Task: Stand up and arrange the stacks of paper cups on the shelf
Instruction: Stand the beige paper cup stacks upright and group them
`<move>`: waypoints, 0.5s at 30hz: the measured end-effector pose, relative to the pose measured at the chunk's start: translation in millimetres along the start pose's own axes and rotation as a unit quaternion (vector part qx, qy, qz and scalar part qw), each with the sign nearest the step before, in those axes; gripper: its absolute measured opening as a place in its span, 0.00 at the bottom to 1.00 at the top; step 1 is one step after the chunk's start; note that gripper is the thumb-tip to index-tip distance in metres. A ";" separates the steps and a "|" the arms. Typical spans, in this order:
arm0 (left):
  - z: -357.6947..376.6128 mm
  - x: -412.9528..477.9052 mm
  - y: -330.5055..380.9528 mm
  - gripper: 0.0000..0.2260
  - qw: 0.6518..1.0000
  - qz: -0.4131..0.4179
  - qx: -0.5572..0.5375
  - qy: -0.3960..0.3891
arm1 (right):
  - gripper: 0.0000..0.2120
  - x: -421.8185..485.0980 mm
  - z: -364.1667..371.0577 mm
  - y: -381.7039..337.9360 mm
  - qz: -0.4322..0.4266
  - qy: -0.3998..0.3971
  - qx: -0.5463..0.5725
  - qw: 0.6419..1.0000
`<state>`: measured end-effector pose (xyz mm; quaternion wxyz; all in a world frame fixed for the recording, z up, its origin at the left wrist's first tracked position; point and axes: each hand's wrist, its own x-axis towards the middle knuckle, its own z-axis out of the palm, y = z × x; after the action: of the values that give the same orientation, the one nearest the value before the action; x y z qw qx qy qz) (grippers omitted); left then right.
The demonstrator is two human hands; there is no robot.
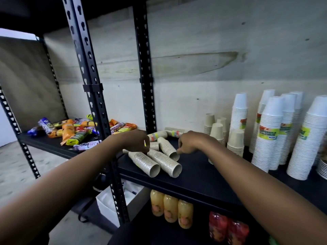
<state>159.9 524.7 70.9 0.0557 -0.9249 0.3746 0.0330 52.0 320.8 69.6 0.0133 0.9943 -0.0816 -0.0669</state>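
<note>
— Where do the paper cups sit, seen from the head camera?

— A heap of beige cup stacks (144, 162) lies on its side on the black shelf (194, 170). It is near the front edge, just right of the slotted upright post (86, 68). Two of the stacks point their open mouths toward the camera. A crosswise stack (168, 148) lies behind them, and two labelled stacks (174, 132) lie nearer the wall.

— Are any standing?

— Yes. Three short upright beige stacks (216, 132) stand further right by the wall. Beside them, tall white cup stacks (269, 135), some with green-and-yellow labels, fill the right end of the shelf.

— And the hands?

— Both bare arms reach in. The left grip (139, 141) is over the far end of the heap with its fingers curled downward. I cannot tell whether it is clamped on a stack or only touching one. The right grip (187, 144) is curled too, with its fingertips (178, 152) at the rim of the crosswise stack. I cannot tell whether it pinches that rim.

— What else is around?

— Snack packets (70, 131) are scattered on the neighbouring shelf to the left. Yellow juice bottles (164, 207) and red bottles (228, 227) stand on the level below, and a white box (109, 204) sits low beside the post.
</note>
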 end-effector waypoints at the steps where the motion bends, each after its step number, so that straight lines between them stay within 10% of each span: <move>1: 3.3 -3.5 -5.7 0.13 1.000 -0.020 0.010 -0.020 | 0.20 1.0 3.2 -4.4 -0.005 -0.008 -0.002 1.000; 15: 37.0 5.3 -26.3 0.38 0.951 -0.263 -0.156 -0.047 | 0.31 18.8 30.1 -43.1 -0.014 0.009 0.052 0.999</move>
<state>181.3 544.5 35.8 -0.0653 -0.9852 0.1052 0.1187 73.2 359.7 35.7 -0.0384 0.9953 -0.0709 -0.0542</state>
